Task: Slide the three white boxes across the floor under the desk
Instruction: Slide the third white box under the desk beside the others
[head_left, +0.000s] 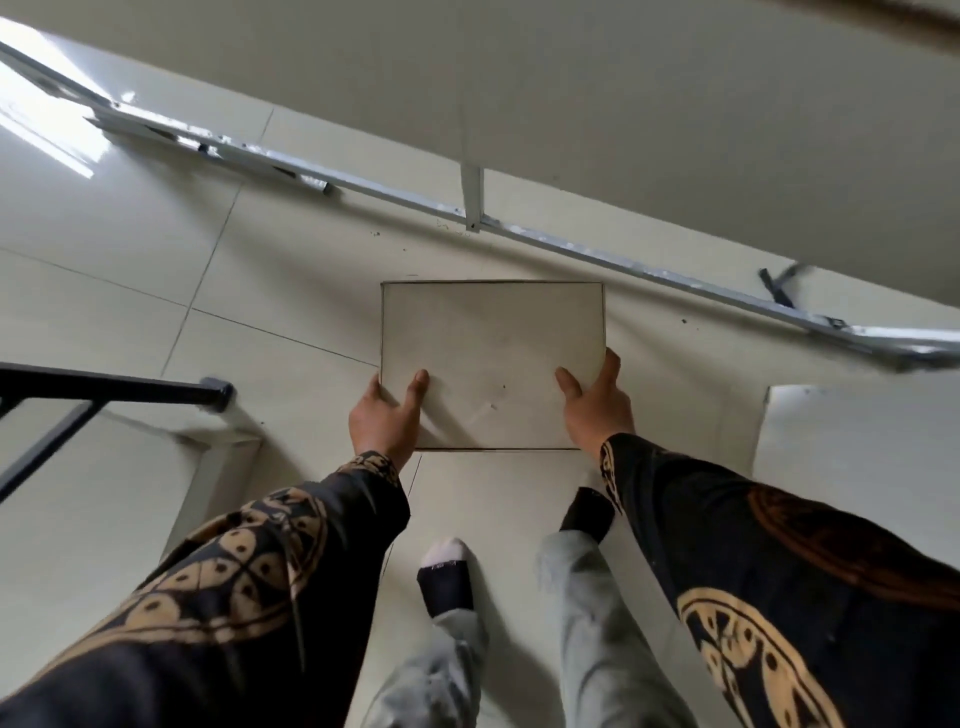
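A white box (493, 358) sits in the middle of the view, its flat top facing me, over the tiled floor in front of the desk (675, 104). My left hand (387, 415) grips its near left corner, thumb on top. My right hand (597, 402) grips its near right corner, thumb on top too. A second white box (857, 447) lies at the right edge. A third white box (104, 509) lies at the left, beside my left sleeve. The desk's white top fills the upper part of the view, with its metal floor rail (597, 249) just beyond the held box.
A black metal frame (104, 387) juts in from the left over the left box. The desk's thin white leg (471, 200) meets the rail just beyond the held box. My socked feet (447, 571) stand on the glossy tiles below the box.
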